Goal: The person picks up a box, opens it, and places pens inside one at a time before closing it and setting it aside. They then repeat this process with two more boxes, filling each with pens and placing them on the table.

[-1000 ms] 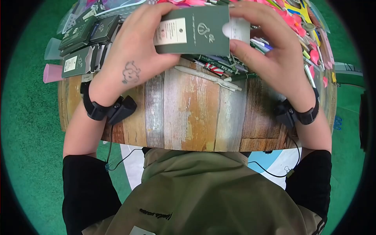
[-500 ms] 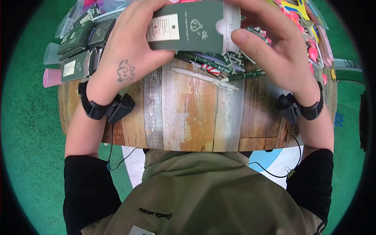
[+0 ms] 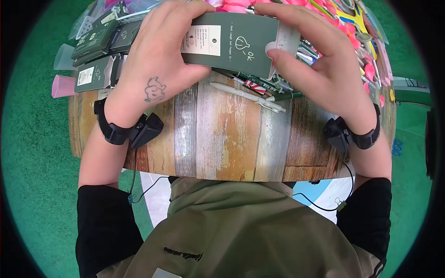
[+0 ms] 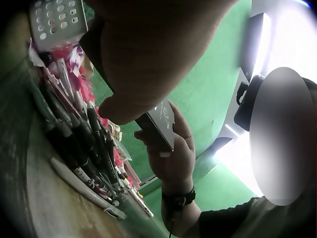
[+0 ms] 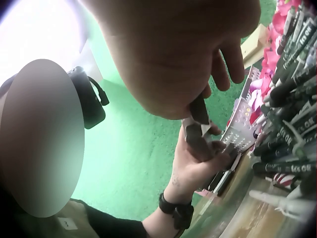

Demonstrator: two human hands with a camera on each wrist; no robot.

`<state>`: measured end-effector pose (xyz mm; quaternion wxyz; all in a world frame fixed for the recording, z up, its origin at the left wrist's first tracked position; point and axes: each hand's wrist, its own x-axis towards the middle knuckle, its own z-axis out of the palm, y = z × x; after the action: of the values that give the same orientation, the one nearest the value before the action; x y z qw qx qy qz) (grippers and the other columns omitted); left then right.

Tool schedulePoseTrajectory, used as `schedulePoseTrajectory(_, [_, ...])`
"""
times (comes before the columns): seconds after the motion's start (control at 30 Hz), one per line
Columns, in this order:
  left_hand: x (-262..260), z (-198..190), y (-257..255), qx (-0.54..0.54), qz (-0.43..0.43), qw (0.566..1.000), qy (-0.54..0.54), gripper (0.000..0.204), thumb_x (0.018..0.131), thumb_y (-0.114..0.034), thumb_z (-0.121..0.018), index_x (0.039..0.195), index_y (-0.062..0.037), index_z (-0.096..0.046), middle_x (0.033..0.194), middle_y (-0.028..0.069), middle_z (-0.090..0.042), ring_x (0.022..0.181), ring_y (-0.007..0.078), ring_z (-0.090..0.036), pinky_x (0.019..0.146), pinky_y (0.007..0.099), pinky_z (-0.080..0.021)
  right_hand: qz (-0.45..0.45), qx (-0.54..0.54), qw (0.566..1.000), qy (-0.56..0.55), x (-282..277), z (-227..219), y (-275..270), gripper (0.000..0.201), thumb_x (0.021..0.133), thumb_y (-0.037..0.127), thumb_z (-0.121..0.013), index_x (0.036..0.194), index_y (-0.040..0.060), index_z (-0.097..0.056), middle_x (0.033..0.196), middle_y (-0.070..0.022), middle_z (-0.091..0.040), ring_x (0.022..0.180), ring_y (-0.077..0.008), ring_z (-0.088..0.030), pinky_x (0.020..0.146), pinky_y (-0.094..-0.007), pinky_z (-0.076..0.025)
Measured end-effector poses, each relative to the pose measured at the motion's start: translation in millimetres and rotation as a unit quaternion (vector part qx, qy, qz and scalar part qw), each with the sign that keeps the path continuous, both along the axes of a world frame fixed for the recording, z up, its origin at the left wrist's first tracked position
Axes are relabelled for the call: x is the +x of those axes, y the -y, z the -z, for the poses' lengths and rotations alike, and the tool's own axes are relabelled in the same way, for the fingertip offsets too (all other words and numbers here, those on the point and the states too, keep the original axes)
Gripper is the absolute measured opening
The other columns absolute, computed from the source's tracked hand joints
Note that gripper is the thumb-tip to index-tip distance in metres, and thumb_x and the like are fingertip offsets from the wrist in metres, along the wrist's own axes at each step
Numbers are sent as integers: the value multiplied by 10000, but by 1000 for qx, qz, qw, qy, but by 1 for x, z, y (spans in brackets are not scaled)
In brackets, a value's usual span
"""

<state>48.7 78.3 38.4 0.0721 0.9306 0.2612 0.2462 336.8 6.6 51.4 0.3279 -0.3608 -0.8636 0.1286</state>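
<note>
My left hand (image 3: 160,65) grips a dark green cardboard box (image 3: 232,41) by its left end, thumb along the near edge. A cream label and a white line drawing show on the box's face. My right hand (image 3: 324,65) is at the box's other end, its thumb on the half-round notch beside the pale flap (image 3: 288,39) and its index finger along the far edge. In the right wrist view, a dark flap stands out from the box (image 5: 198,144) toward the right hand. Under the box lies a heap of dark green pens (image 5: 297,129), with a white pen (image 3: 245,96) in front.
More dark green boxes (image 3: 95,44) are stacked at the left, by a pink cup (image 3: 62,86). A white perforated basket (image 5: 242,121) stands behind them. Pink petals (image 3: 369,72) and a yellow-handled tool (image 3: 347,17) lie at the back right of the wooden table (image 3: 222,148).
The right thumb, off the box half a second ago, now touches its notch. The box has tilted, its right end nearer me. The pale flap moved relative to the box end.
</note>
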Motion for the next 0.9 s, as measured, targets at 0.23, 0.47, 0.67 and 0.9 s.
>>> schedulePoseTrajectory(0.23, [-1,5,3,-39,1,998,48,715,689,-113,-833,1349,-40,-568,1227,175,-611,1183,378,-584,1066,463,-453,92,90,992,-11,-28,7,13,709,830,142,-815,1471,-15,-556,1322,-227,-665,1213,-317,-675,1046,-411,-523])
schedulePoseTrajectory(0.47, [3,8,19,-73,-34,995,65,729,673,-100,-850,1355,-74,-592,1277,130,-647,1187,333,-645,1038,416,-519,73,35,996,23,-21,0,15,924,656,251,-975,1471,71,-581,1391,-114,-669,1264,-288,-648,1082,-426,-493])
schedulePoseTrajectory(0.67, [-16,14,16,-92,-14,994,60,697,680,-71,-795,1348,-81,-597,1216,147,-640,1172,397,-607,1034,453,-496,127,-60,990,-1,-15,4,34,801,736,227,-925,1445,48,-597,1361,-125,-679,1256,-269,-647,1041,-409,-507])
schedulePoseTrajectory(0.9, [-32,29,20,-86,-35,994,52,670,681,-67,-823,1319,-61,-617,1245,148,-656,1186,371,-621,1038,432,-495,258,-100,940,198,47,30,95,422,904,108,-750,1310,21,-675,1285,-161,-683,1166,-373,-643,1013,-461,-521])
